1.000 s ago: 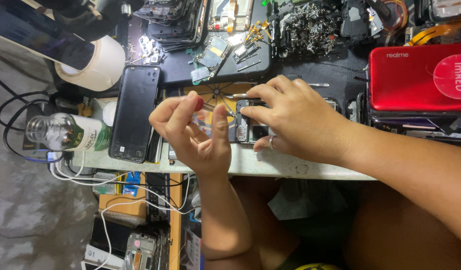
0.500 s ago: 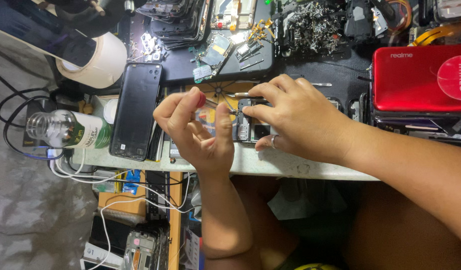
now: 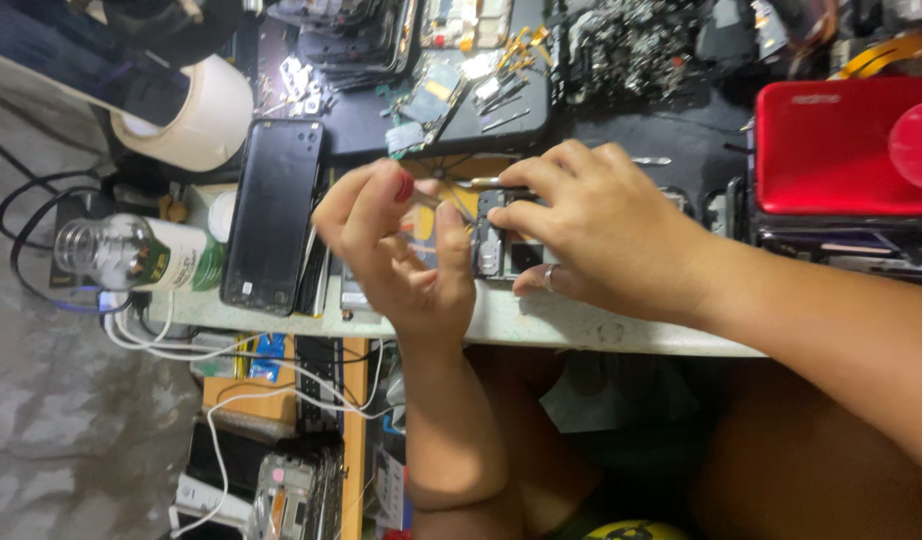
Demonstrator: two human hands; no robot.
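We've got the opened dark smartphone with its circuit board exposed lying flat at the near edge of the pale worn workbench, centre of the scene, close to the body so both hands can brace on the bench edge. Our right hand lies over the phone's right side, fingers curled and pinching a thin metal tweezer-like tool just above the board; ring finger and little finger press down, apparently to pin the phone so it can't slide. Our left hand hovers at the phone's left side, fingers half curled, thumb and forefinger tips drawn together; whether they grip a small part, we cannot tell. Left of it, a black phone back cover, glossy and rectangular, lies parked out of the way. Further left: a clear glass bottle with green label on its side and a roll of beige tape. Far right, a red rectangular box. Far centre, a dark tray of loose boards and metal tools, within reach.
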